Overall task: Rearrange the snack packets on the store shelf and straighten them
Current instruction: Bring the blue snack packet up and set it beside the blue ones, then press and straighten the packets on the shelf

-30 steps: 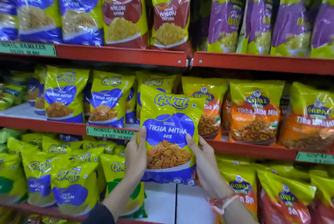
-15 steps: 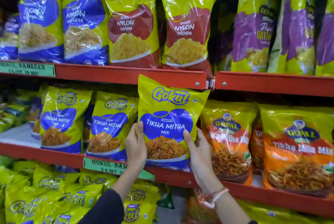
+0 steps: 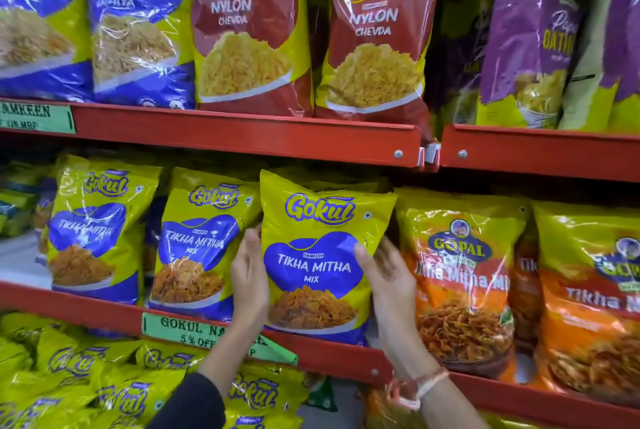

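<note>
A yellow and blue Gokul Tikha Mitha Mix packet [image 3: 318, 255] stands upright on the red middle shelf [image 3: 339, 357]. My left hand [image 3: 249, 276] grips its left edge and my right hand [image 3: 389, 276] grips its right edge. Two matching Gokul packets [image 3: 197, 245] [image 3: 93, 231] stand to its left. Orange Gopal Tikha Mitha packets [image 3: 460, 276] stand to its right, touching my right hand.
The upper shelf [image 3: 242, 130] carries Nylon Chevda packets [image 3: 246, 30], blue packets at left and purple packets [image 3: 540, 33] at right. Below, several Gokul packets [image 3: 86, 376] lie jumbled. A green price label [image 3: 204, 335] hangs on the middle shelf's front lip.
Both hands have lifted the packet from below the middle shelf up onto it, setting it between the Gokul and Gopal packets. The camera has moved closer.
</note>
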